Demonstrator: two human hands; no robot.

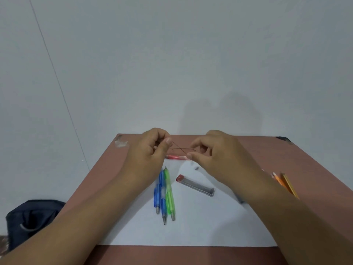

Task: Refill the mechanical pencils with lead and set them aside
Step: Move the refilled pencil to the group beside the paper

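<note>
My left hand (150,148) and my right hand (215,152) hover over the far part of the white paper (200,222). Between them they pinch thin dark leads (180,149) that cross in the gap, my left fingertips at one end and my right thumb and forefinger at the other. A red mechanical pencil (177,157) lies crosswise just below the leads; I cannot tell whether either hand holds it. Two blue pencils (159,194) and a green pencil (169,196) lie side by side on the paper. The clear lead case (194,185) with a red cap lies to their right.
A small grey cap (196,168) sits on the paper near my right hand. Orange and yellow pencils (286,183) lie on the brown table (107,169) at the right. A dark bag (32,220) stands on the floor at the left. A pale wall rises behind.
</note>
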